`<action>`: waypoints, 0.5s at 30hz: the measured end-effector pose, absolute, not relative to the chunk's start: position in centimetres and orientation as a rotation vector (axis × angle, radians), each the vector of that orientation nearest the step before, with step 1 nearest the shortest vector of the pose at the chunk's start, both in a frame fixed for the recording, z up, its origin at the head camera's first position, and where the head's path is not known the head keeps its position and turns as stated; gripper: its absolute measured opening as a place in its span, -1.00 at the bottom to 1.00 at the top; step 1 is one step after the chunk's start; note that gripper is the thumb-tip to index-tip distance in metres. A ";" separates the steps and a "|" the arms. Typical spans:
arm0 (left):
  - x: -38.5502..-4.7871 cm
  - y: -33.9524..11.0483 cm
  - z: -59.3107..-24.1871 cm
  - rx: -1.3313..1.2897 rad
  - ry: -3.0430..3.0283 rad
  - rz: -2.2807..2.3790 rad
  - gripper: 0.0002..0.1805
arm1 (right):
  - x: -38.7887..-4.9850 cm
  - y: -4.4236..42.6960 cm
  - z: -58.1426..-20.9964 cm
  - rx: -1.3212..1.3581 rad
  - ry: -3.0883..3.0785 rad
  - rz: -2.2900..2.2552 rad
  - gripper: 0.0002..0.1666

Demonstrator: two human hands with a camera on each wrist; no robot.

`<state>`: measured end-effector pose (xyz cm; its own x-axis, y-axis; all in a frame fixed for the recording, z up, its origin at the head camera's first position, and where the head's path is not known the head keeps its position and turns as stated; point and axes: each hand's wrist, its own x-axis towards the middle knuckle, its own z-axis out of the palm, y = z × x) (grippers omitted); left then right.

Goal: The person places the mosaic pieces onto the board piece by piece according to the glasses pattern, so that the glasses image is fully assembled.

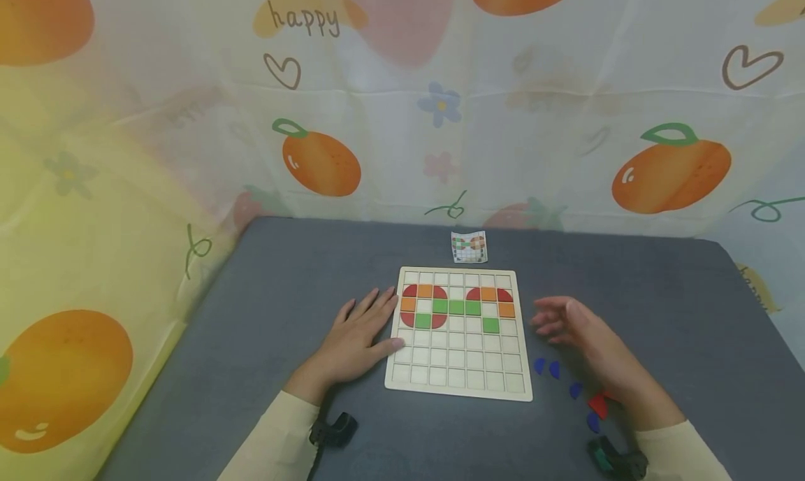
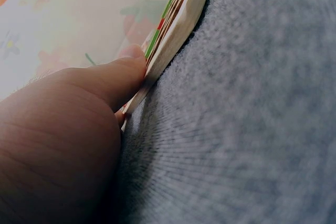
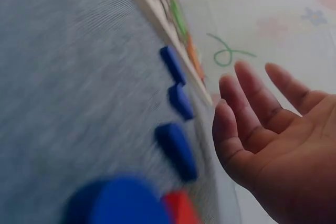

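Note:
A pale square board [image 1: 438, 357] with a grid of cells lies on the dark grey table. Red quarter-round, orange square and green square pieces fill some cells in its upper half. My left hand [image 1: 358, 341] lies flat at the board's left side, fingers spread, thumb and fingertips touching its edge; the left wrist view shows the thumb against the board's side [image 2: 173, 35]. Right of the board, my right hand [image 1: 588, 338] hovers with loosely bent fingers and holds nothing. Several blue pieces [image 1: 554, 369] and red pieces [image 1: 599, 405] lie below and beside it, the red ones partly hidden by the wrist.
A small printed card [image 1: 469, 247] with a coloured grid pattern lies behind the board. A patterned cloth [image 1: 390, 138] with oranges and hearts hangs along the table's back and left. Dark devices [image 1: 333, 431] are strapped at both wrists.

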<state>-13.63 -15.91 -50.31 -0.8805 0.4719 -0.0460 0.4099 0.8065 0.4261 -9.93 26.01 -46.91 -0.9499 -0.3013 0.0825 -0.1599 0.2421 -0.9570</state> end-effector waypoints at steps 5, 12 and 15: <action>-13.6 -16.0 -50.4 0.704 2.840 0.615 -0.02 | -9.3 26.8 -47.5 -0.423 2.401 -1.734 -0.33; -13.6 -15.9 -50.4 0.709 2.838 0.619 -0.02 | -8.4 28.1 -48.3 -0.340 2.444 -1.536 -0.53; -13.6 -16.0 -50.4 0.715 2.837 0.619 -0.02 | -8.3 28.2 -48.7 -0.341 2.474 -1.459 -0.48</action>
